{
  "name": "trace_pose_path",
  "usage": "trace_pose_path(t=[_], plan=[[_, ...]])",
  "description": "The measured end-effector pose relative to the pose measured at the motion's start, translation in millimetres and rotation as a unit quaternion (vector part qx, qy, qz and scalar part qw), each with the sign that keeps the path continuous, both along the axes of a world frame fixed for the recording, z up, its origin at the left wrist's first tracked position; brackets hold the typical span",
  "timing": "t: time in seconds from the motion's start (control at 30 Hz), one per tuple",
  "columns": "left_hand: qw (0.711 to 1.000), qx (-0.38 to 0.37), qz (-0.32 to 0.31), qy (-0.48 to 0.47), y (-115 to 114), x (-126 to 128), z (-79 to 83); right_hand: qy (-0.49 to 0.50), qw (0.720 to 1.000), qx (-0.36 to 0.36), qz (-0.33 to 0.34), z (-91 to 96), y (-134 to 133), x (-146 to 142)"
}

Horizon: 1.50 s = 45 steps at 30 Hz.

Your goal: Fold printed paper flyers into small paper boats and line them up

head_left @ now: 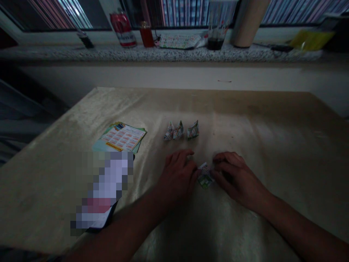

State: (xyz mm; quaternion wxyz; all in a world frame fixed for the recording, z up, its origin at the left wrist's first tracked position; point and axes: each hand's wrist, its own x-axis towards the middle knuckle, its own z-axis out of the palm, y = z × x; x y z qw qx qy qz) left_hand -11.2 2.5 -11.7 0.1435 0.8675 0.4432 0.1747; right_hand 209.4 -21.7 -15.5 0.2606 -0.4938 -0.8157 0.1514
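Observation:
A small piece of printed paper (205, 176), partly folded, lies on the tan table (259, 145) between both hands. My left hand (178, 176) rests palm down with curled fingers, its thumb side pressing the paper's left edge. My right hand (234, 178) is bent over the paper's right edge, fingers pinching it. Just beyond them stand three small folded paper shapes (180, 131) in a row.
A stack of printed leaflets (121, 138) lies at the left, with a blurred-out flat object (102, 189) in front of it. On the stone window sill (81, 54) stand a red can (123, 29), a small red jar (146, 35), a dark cup (216, 40) and a tan cylinder (249, 22).

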Motion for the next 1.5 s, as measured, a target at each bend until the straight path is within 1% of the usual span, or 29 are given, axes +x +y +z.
trace_pose_path(t=[0.13, 0.23, 0.33, 0.43, 0.53, 0.63, 0.73, 0.87, 0.97, 1.03, 1.13, 1.2, 1.3, 1.4, 1.5], plan=[[0.998, 0.0, 0.037, 0.046, -3, 9, -3.3, -0.031, 0.998, 0.02, -0.044, -4.7, 1, -6], [0.996, 0.012, 0.054, 0.066, -4, 14, -4.1, -0.055, 0.996, 0.018, -0.062, -6.4, 1, -8], [0.995, 0.008, 0.069, 0.066, -4, 15, -2.4, -0.063, 0.995, 0.015, -0.074, -5.6, 0, -9], [0.996, 0.0, 0.081, 0.047, -4, 15, -0.2, -0.07, 0.994, 0.018, -0.086, -5.3, -1, -12], [0.996, -0.001, 0.084, 0.039, -3, 15, 0.8, -0.076, 0.993, 0.034, -0.088, -6.3, 0, -12], [0.995, 0.001, 0.088, 0.04, -2, 15, 1.3, -0.07, 0.995, 0.042, -0.056, -6.1, 0, -10], [0.997, 0.006, 0.069, 0.035, -2, 15, 1.5, -0.066, 0.997, 0.038, -0.028, -4.2, -2, -5], [0.999, 0.028, 0.028, 0.029, -2, 14, -0.7, -0.058, 0.996, 0.05, -0.052, -4.9, -6, -2], [0.999, 0.038, 0.016, 0.022, -1, 14, -3.9, -0.024, 0.998, 0.044, -0.032, -7.8, -5, -4], [0.999, 0.036, 0.009, 0.01, -1, 14, -5.5, 0.007, 0.999, 0.03, -0.031, -8.7, -2, -7], [0.999, 0.016, 0.012, -0.03, -1, 13, -5.6, 0.046, 0.998, -0.004, -0.038, -7.7, 1, -10], [0.997, -0.006, 0.006, -0.074, 0, 12, -3.6, 0.08, 0.995, -0.039, -0.049, -5.7, 1, -11], [0.988, -0.061, -0.019, -0.139, 0, 10, 2.6, 0.164, 0.977, -0.114, -0.069, -0.5, -2, -11], [0.974, -0.117, -0.016, -0.192, 0, 9, 10.8, 0.219, 0.961, -0.162, -0.039, 7.6, -5, -9], [0.948, -0.183, 0.013, -0.26, -2, 10, 17.7, 0.243, 0.955, -0.172, -0.003, 14.8, -7, -8]])
